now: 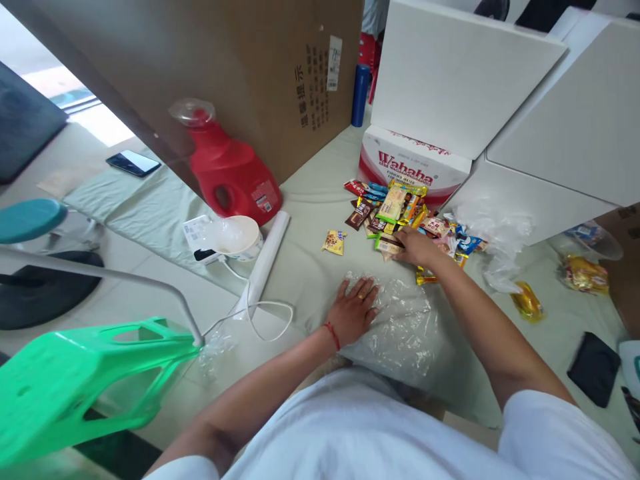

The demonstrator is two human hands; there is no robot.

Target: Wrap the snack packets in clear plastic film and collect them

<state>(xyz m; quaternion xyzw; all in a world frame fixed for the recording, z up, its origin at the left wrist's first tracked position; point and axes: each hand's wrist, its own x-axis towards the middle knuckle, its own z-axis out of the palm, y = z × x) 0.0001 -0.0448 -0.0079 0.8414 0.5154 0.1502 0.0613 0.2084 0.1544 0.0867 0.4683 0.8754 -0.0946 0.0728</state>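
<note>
My left hand (353, 311) lies flat with its fingers spread on a clear plastic bag (407, 327) near the front of the cloth-covered table. A ring and a red string bracelet are on it. My right hand (416, 248) reaches into a pile of wrapped snacks (393, 203), its fingers closed around the end of a green-and-cream snack packet (387, 243). Part of that packet is hidden under the fingers. A single yellow snack packet (334, 242) lies apart, left of the pile.
Behind the pile stands a Wahaha carton (413, 163). A red detergent jug (233, 170), a paper tub (240, 238) and a white roll (267, 263) are on the left. Crumpled clear plastic (500, 233) and a gold packet (527, 302) lie right. A green stool (65, 380) stands lower left.
</note>
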